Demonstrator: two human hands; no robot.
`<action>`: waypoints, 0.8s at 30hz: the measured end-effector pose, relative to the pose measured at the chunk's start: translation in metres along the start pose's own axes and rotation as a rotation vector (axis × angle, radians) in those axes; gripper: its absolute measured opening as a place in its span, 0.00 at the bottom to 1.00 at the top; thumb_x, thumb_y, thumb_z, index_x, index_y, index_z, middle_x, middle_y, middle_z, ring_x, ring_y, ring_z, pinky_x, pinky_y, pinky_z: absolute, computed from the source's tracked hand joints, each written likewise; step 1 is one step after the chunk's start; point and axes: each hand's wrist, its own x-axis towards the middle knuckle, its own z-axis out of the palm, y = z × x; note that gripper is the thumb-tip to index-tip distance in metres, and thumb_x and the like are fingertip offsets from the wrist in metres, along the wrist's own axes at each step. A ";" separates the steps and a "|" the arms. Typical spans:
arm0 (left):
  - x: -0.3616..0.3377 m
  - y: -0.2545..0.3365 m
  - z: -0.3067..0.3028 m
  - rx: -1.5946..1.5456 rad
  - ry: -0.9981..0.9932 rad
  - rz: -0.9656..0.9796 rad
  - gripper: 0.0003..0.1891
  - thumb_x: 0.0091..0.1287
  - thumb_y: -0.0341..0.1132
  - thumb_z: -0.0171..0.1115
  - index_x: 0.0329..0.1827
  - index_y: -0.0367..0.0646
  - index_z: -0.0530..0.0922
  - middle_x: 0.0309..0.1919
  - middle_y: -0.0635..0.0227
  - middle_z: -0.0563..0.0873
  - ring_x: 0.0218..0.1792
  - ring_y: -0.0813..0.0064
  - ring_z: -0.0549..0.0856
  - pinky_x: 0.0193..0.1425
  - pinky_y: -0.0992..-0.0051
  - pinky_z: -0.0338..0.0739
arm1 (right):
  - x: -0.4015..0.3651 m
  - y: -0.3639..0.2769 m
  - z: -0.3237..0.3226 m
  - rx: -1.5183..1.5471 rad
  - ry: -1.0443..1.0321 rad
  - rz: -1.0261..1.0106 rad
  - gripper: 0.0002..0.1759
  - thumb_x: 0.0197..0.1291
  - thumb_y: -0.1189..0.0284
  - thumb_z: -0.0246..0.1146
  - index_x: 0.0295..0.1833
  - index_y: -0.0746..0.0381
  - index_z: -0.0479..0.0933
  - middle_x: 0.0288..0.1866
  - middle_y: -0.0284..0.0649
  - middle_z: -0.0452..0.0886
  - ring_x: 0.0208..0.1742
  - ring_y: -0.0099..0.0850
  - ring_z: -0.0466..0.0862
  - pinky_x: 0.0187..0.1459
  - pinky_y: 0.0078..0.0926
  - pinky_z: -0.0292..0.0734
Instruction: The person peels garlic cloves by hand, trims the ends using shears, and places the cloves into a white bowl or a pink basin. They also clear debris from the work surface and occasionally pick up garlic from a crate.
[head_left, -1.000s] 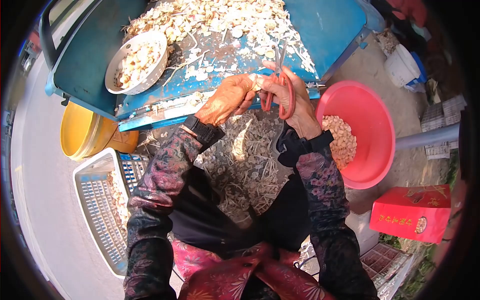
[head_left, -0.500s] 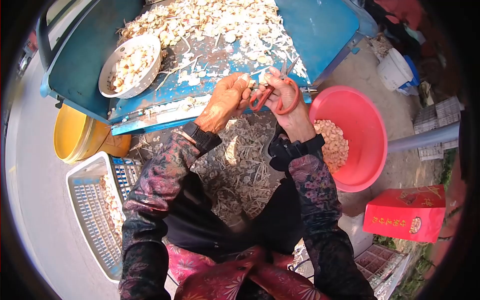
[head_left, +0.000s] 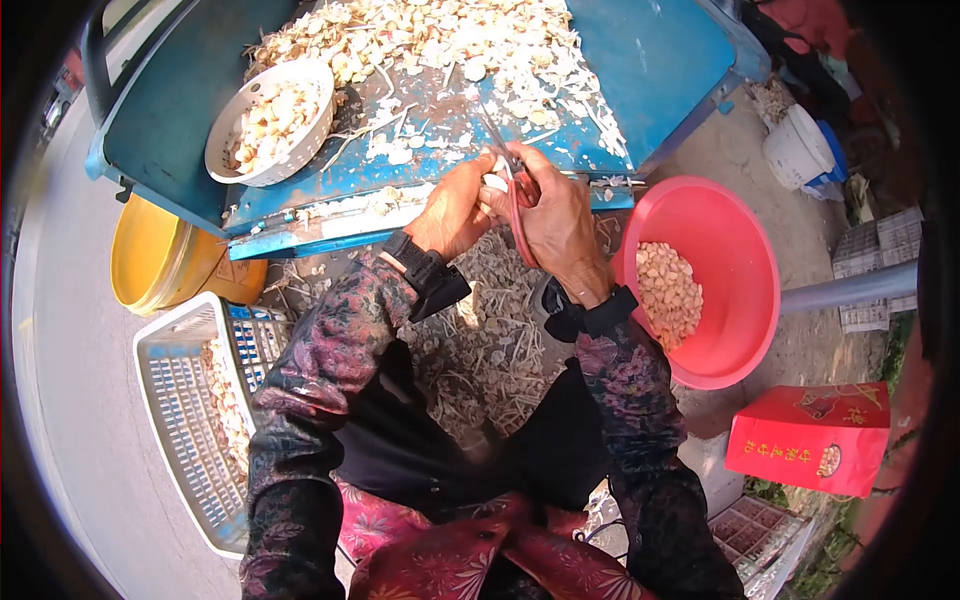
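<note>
My right hand is closed round red-handled scissors, their blades pointing up and away over the blue tray's front edge. Close against it, my left hand pinches a small pale piece that looks like garlic, right beside the scissors. Fingers partly hide the piece and the scissor handles. Beyond my hands, the blue metal tray bears a heap of pale garlic-like pieces and trimmings. At its left side a white colander holds more pieces.
To my right stands a pink basin with many pieces in it, and a red box behind. On the left are a yellow bucket and a white plastic crate. Dry trimmings litter the ground between my legs.
My hands have come together. My right hand has turned and brought the scissors to the piece in my left hand, with the blades now pointing away up the tray.
</note>
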 end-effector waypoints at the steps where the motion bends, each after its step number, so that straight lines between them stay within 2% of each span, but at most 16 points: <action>1: -0.001 0.000 0.000 -0.018 0.017 -0.032 0.13 0.75 0.44 0.42 0.44 0.47 0.73 0.32 0.72 0.81 0.29 0.78 0.80 0.41 0.69 0.78 | -0.001 -0.001 0.000 -0.055 0.044 -0.054 0.24 0.55 0.65 0.69 0.56 0.62 0.74 0.26 0.42 0.82 0.27 0.28 0.83 0.30 0.27 0.75; 3: 0.005 0.003 0.001 -0.097 -0.020 -0.046 0.14 0.76 0.43 0.41 0.45 0.45 0.73 0.31 0.70 0.81 0.27 0.78 0.80 0.38 0.72 0.80 | 0.003 0.012 0.001 0.062 0.075 -0.019 0.25 0.55 0.62 0.70 0.55 0.64 0.75 0.26 0.41 0.82 0.27 0.27 0.83 0.30 0.26 0.75; 5: 0.011 0.007 -0.005 -0.184 -0.069 -0.029 0.14 0.74 0.40 0.46 0.43 0.40 0.76 0.29 0.67 0.83 0.25 0.77 0.80 0.26 0.81 0.75 | 0.006 0.014 -0.007 -0.029 0.138 0.053 0.25 0.55 0.61 0.70 0.54 0.65 0.76 0.26 0.41 0.82 0.27 0.25 0.82 0.29 0.25 0.75; 6: 0.000 0.015 0.006 -0.092 -0.035 0.024 0.13 0.75 0.40 0.45 0.38 0.41 0.73 0.25 0.70 0.79 0.23 0.79 0.77 0.20 0.84 0.69 | 0.003 0.011 -0.010 -0.142 0.107 0.086 0.26 0.55 0.59 0.69 0.54 0.65 0.76 0.28 0.42 0.81 0.27 0.28 0.82 0.29 0.27 0.74; 7: 0.003 0.016 0.002 -0.088 -0.038 0.025 0.13 0.75 0.40 0.45 0.38 0.41 0.73 0.25 0.70 0.79 0.23 0.79 0.77 0.20 0.84 0.69 | 0.002 0.010 -0.010 -0.142 0.111 0.084 0.26 0.55 0.59 0.69 0.54 0.65 0.76 0.28 0.42 0.81 0.27 0.28 0.82 0.29 0.27 0.74; 9: 0.007 0.019 -0.006 -0.036 -0.187 0.116 0.13 0.75 0.41 0.45 0.34 0.43 0.70 0.22 0.73 0.74 0.20 0.83 0.71 0.18 0.83 0.64 | 0.000 0.009 -0.007 -0.232 0.064 0.052 0.26 0.55 0.58 0.68 0.54 0.64 0.77 0.28 0.43 0.80 0.28 0.33 0.83 0.30 0.31 0.75; 10: 0.004 0.015 0.002 0.080 -0.006 0.201 0.13 0.75 0.41 0.46 0.33 0.45 0.70 0.21 0.76 0.71 0.19 0.85 0.67 0.16 0.83 0.59 | 0.000 0.010 -0.006 -0.255 0.056 0.027 0.25 0.56 0.57 0.67 0.53 0.63 0.78 0.30 0.44 0.80 0.29 0.38 0.83 0.31 0.35 0.75; 14: -0.002 0.013 0.003 0.191 0.068 0.313 0.13 0.74 0.42 0.49 0.33 0.46 0.70 0.21 0.76 0.72 0.17 0.85 0.66 0.15 0.83 0.60 | 0.000 0.013 -0.004 -0.332 0.069 0.026 0.25 0.55 0.57 0.67 0.53 0.62 0.78 0.31 0.45 0.81 0.29 0.39 0.83 0.31 0.36 0.75; 24: -0.002 0.014 0.000 0.275 0.094 0.361 0.11 0.74 0.42 0.49 0.41 0.45 0.73 0.22 0.77 0.74 0.17 0.88 0.69 0.14 0.86 0.62 | -0.002 0.017 -0.001 -0.340 0.072 -0.133 0.23 0.57 0.60 0.67 0.53 0.63 0.77 0.33 0.48 0.81 0.30 0.43 0.82 0.31 0.37 0.74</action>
